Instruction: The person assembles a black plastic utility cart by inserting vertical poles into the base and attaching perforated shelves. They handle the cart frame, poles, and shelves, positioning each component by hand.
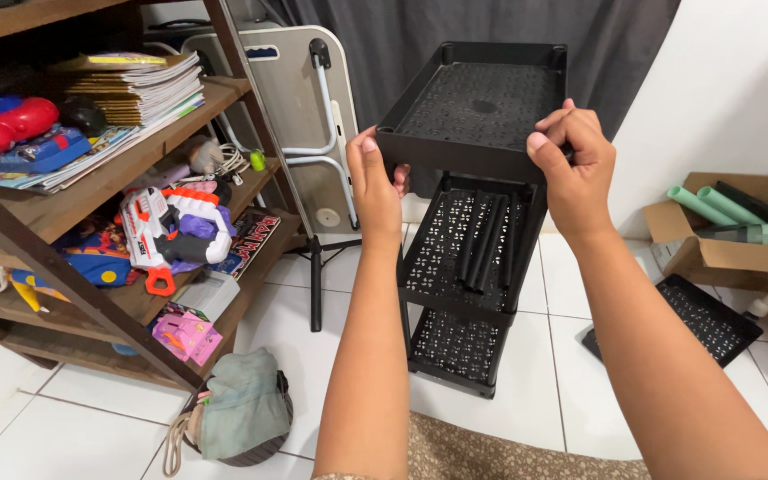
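The left hand [375,182] and the right hand [572,164] are both gripping the near rim of the top black tray [477,111] with fingers closed around it, holding it above the black rack [464,293]. Loose black poles [486,240] are lying in the rack's middle shelf — if the tray is tilting, it could slip off and fall onto them.

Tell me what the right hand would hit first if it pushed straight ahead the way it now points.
The right hand already grips the near edge of the top black shelf tray, so it would press into that tray at once. Beyond the tray hangs the dark curtain; how far back it sits is unclear.
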